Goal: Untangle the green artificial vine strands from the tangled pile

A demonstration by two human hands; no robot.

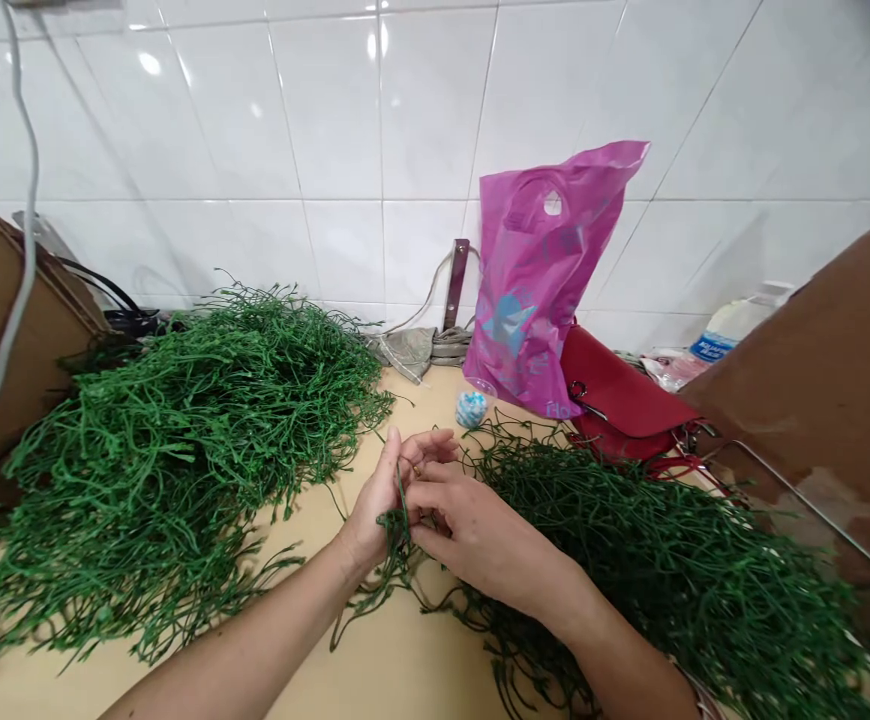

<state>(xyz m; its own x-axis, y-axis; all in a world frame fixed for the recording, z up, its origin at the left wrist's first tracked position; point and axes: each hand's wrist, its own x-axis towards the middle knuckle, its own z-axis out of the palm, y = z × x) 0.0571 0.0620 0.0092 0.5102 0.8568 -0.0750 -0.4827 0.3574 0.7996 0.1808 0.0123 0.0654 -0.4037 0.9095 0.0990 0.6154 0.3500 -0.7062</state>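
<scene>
My left hand (382, 495) and my right hand (472, 530) meet above the table, their fingers pinching a thin green strand (403, 505) of artificial vine. The strand runs down from my fingers into the tangled green vine pile (667, 560) on the right. Another large heap of the same green vines (180, 440) lies to the left of my hands. A small clear cup with blue-and-white contents (472, 407) stands just beyond my fingertips. The pinched part is partly hidden by my fingers.
A pink plastic bag (532, 270) and a red handbag (622, 400) stand against the white tiled wall (330, 120). Cardboard (7, 320) rises at the left, and a brown board (832, 380) at the right. A grey cable (26, 220) hangs down at the left.
</scene>
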